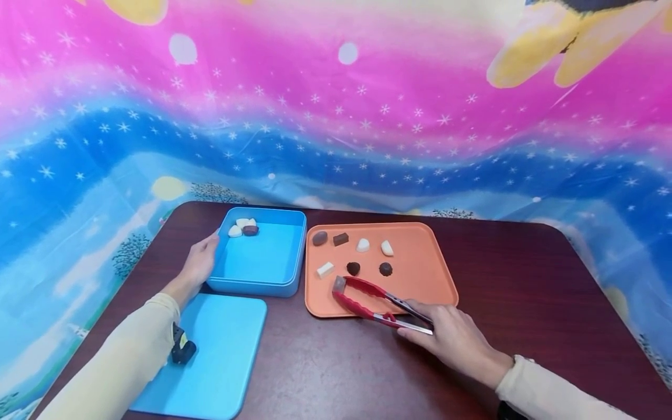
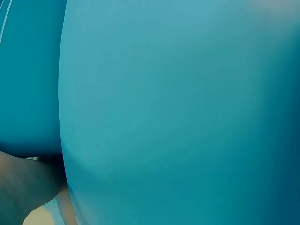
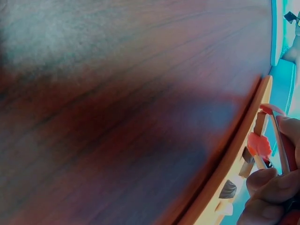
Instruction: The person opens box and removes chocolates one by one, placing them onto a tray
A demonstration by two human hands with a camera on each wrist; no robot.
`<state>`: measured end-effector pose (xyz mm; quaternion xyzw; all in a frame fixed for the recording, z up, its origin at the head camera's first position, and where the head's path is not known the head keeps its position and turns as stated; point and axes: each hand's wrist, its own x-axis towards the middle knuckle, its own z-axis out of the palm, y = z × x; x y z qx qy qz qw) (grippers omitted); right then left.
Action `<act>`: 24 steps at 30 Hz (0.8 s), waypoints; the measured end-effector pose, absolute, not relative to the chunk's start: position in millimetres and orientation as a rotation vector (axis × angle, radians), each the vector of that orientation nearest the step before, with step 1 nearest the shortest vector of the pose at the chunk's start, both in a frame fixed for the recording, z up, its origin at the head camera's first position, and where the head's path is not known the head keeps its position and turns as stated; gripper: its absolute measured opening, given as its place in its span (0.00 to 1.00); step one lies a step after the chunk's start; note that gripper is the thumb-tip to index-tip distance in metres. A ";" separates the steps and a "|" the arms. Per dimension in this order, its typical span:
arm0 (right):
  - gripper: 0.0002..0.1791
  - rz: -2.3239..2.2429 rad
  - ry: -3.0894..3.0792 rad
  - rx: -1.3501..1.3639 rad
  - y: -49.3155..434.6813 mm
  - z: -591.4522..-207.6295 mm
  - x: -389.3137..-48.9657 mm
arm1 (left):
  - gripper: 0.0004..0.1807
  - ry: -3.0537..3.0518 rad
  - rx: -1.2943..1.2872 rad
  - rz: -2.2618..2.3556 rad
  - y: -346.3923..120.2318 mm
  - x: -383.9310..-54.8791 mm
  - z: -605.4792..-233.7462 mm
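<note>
My right hand point(image 1: 454, 335) grips a pair of red-tipped metal tongs point(image 1: 362, 309) over the front left of the orange tray point(image 1: 420, 291). Between the tong tips sits a brown chocolate piece point(image 1: 339, 284), also visible in the right wrist view. Behind it on the tray lie a white block point(image 1: 325, 269), a dark heart-shaped chocolate point(image 1: 353, 268), a dark round one point(image 1: 385, 269) and other brown and white pieces. My left hand point(image 1: 196, 265) rests against the left wall of an open blue box point(image 1: 257, 286). White pieces and a brown chocolate point(image 1: 251, 230) lie in the box's back left corner.
A flat blue lid point(image 1: 220, 356) lies in front of the box, under my left forearm. Box and tray stand side by side near the back of the dark wooden table point(image 1: 325, 373). A patterned cloth point(image 1: 336, 116) hangs behind the table and along its sides.
</note>
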<state>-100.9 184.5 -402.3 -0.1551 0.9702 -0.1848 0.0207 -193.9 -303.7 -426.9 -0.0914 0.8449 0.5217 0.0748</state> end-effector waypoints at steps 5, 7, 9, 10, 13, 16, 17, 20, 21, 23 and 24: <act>0.32 -0.558 2.988 -0.473 183.0 -399.1 -104.6 | 0.34 2.532 -0.283 1.559 -303.2 -193.9 -426.7; 0.33 -0.559 2.977 -0.472 182.4 -397.5 -106.2 | 0.34 2.530 -0.289 1.558 -302.7 -193.8 -426.4; 0.33 -0.561 2.976 -0.476 182.3 -395.9 -107.4 | 0.34 2.530 -0.294 1.558 -302.7 -193.8 -426.3; 0.34 -0.565 2.974 -0.475 182.5 -395.2 -108.2 | 0.33 2.531 -0.295 1.557 -302.6 -194.0 -426.0; 0.37 -0.582 2.970 -0.485 183.9 -392.9 -109.2 | 0.34 2.536 -0.297 1.559 -303.0 -195.4 -426.3; 0.39 -0.605 2.965 -0.488 185.1 -390.6 -108.3 | 0.34 2.532 -0.282 1.561 -303.6 -196.7 -427.4; 0.40 -0.621 2.967 -0.485 185.2 -389.8 -107.9 | 0.34 2.532 -0.281 1.561 -303.6 -196.9 -427.8; 0.43 -0.661 2.976 -0.465 184.2 -388.0 -107.2 | 0.33 2.536 -0.272 1.558 -303.7 -196.6 -428.9; 0.44 -0.679 2.981 -0.460 183.5 -387.5 -107.1 | 0.33 2.540 -0.273 1.557 -303.4 -196.0 -428.7; 0.45 -0.708 2.983 -0.451 181.6 -386.2 -108.2 | 0.33 2.544 -0.273 1.556 -303.7 -195.5 -429.0; 0.46 -0.717 2.988 -0.461 180.5 -385.5 -108.7 | 0.33 2.544 -0.272 1.556 -303.9 -195.0 -428.8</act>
